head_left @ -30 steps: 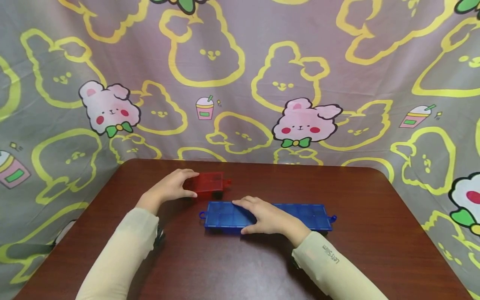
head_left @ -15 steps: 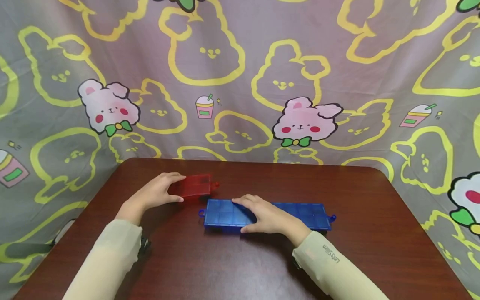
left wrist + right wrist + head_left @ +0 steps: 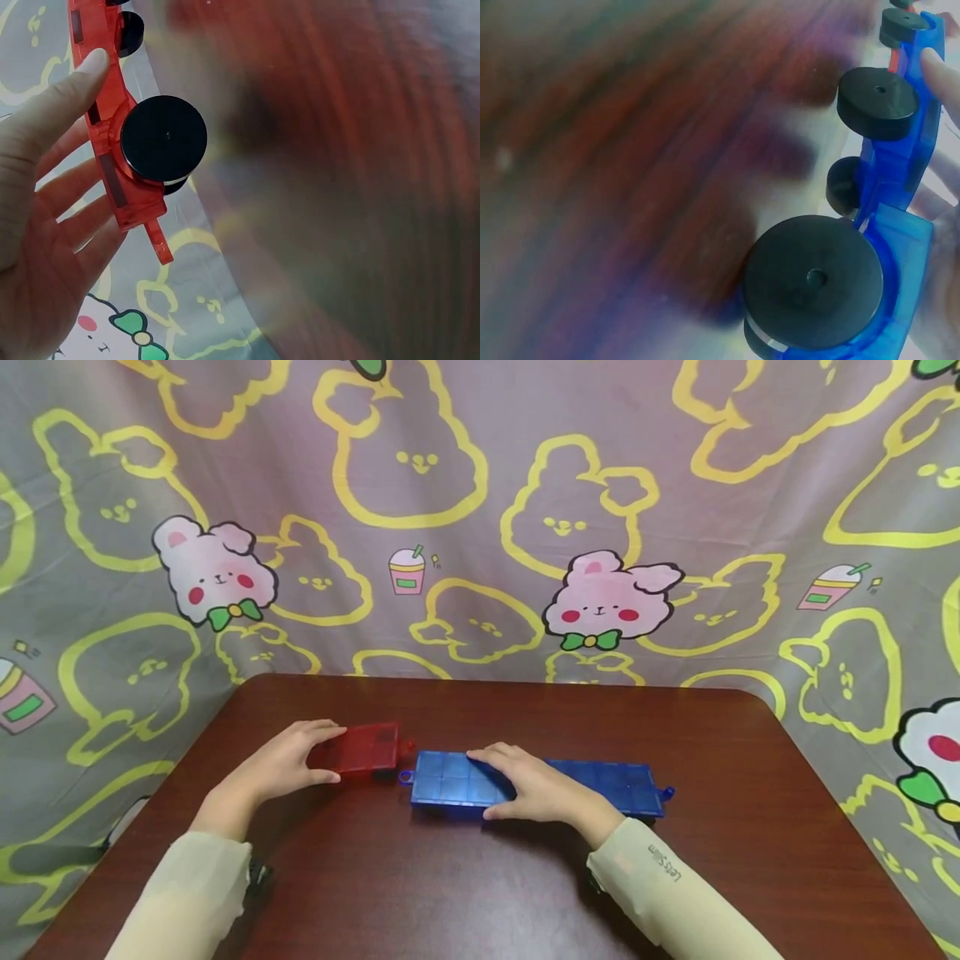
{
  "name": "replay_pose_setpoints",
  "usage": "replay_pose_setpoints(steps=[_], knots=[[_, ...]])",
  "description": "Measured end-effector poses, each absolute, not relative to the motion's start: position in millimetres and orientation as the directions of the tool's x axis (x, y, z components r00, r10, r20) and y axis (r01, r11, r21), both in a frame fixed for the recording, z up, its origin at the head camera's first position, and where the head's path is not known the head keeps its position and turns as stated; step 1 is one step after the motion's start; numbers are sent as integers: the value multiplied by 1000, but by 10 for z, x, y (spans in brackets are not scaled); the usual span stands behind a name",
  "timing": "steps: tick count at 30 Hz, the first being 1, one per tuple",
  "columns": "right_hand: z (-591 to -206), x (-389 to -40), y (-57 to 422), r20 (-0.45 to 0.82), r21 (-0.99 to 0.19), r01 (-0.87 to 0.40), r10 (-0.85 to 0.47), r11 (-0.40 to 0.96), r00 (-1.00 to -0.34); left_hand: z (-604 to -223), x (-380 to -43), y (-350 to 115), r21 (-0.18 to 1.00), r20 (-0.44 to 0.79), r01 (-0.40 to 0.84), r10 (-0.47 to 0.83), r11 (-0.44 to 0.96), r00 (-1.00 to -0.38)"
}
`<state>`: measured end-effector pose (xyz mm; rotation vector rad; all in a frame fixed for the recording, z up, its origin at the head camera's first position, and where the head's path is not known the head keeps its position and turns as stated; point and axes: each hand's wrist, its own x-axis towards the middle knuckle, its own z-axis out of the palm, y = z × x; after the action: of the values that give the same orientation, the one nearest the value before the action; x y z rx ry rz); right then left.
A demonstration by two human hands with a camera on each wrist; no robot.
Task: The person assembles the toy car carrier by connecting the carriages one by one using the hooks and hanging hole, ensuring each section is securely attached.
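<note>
While the left hand [image 3: 281, 768] pinches the red toy car [image 3: 360, 748] between thumb and fingers, the right hand [image 3: 536, 789] lies flat on the long blue toy car [image 3: 457, 779]. Both sit on the brown surface [image 3: 480, 877], hooks almost touching. A crooked push might make the hooks miss, because the black wheels [image 3: 163, 139] roll easily.

A short translucent red plastic wheeled car [image 3: 362, 748] is sitting just left of the long translucent blue wheeled platform [image 3: 592, 785], hitches nearly meeting.
</note>
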<state>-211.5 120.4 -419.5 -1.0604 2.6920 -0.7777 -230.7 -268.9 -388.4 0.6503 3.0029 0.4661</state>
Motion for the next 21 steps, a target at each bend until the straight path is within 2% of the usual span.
replay_pose_setpoints(steps=[21], knots=[[-4225,-2156,1239,95,-501,-614,-666,610,-740,-3988,-2086,-2733,302,51,427,433,852,-900]])
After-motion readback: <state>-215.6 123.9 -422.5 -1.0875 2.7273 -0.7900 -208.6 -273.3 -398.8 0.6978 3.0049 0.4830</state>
